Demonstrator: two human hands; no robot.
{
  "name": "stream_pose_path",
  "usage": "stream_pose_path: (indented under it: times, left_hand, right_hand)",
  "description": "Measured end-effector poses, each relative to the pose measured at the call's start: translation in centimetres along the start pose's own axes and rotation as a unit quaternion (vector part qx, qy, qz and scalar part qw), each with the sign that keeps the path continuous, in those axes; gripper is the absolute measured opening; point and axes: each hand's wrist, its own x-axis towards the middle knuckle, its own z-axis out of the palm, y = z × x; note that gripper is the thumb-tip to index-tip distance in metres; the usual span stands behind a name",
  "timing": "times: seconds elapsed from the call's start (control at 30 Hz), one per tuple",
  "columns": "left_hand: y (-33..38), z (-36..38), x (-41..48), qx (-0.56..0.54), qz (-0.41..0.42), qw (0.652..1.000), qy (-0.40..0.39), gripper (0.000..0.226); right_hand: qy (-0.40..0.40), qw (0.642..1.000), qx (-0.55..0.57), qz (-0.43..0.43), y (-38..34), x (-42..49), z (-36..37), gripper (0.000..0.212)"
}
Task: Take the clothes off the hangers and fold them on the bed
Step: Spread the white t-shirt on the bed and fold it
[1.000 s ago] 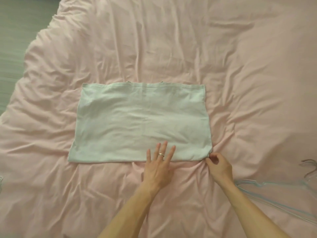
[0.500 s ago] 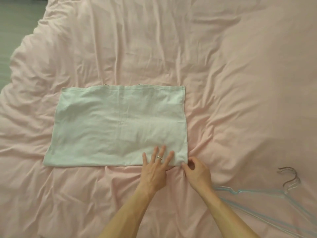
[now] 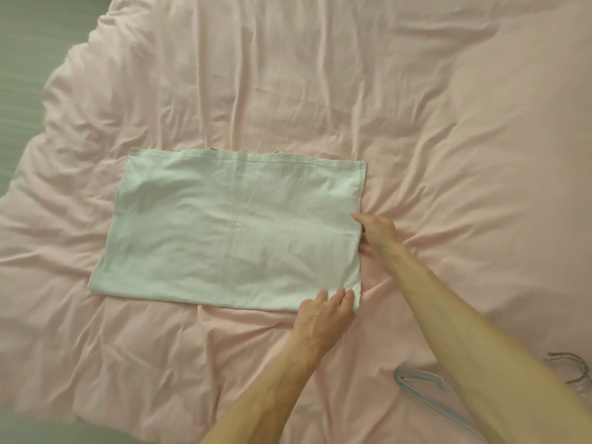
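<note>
A pale mint-white garment (image 3: 230, 232), folded into a flat rectangle, lies in the middle of the pink bed (image 3: 288, 91). My left hand (image 3: 323, 318) is at its near right corner, where the fingers curl over bunched cloth and grip it. Farther up, my right hand (image 3: 376, 232) pinches the right edge about halfway along, thumb on top. Both forearms reach in from the lower right.
A light blue hanger (image 3: 419, 384) lies on the duvet at the lower right, partly under my right forearm. Beside it, at the frame's right edge, are dark and clear hanger hooks (image 3: 573, 368). Green floor (image 3: 22, 75) shows past the bed's left edge.
My right hand left the near right corner and moved up to the middle of the right edge. My left hand slid right from the near edge onto that corner.
</note>
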Motion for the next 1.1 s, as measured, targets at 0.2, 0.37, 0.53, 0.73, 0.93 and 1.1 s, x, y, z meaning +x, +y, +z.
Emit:
stream_pose_path:
  times: [0.2,0.37,0.53,0.73,0.93,1.1]
  left_hand:
    - [-2.0,-2.1,-1.5,-0.2,-0.097,0.974,0.049,0.023]
    - [-2.8,-3.1,-2.1,-0.255,-0.131,0.953,0.1,0.02]
    - [-2.8,-3.8,-3.2,-0.334,-0.176,0.918,0.126,0.014]
    - [-6.5,-6.4,-4.2,-0.431,-0.324,0.824,0.173,0.018]
    - [-13.4,-8.0,-6.3,-0.475,-0.379,0.776,0.168,0.022]
    - [-19.8,-9.2,-9.2,-0.533,-0.409,0.73,0.126,0.017]
  right_hand:
    - [-0.086,0.995,0.008,0.056,-1.7,3.1,2.0,0.035]
    - [0.013,0.999,-0.002,0.032,-2.2,3.9,3.5,0.017]
    - [0.031,0.999,-0.002,0.011,-2.4,4.1,3.7,0.022]
    - [0.164,0.979,-0.116,-0.043,-4.3,2.5,5.3,0.04]
    - [0.126,0.991,0.048,0.01,-8.0,0.2,10.6,0.036]
    - [0.128,0.986,-0.072,-0.074,-11.0,-1.2,18.1,0.026]
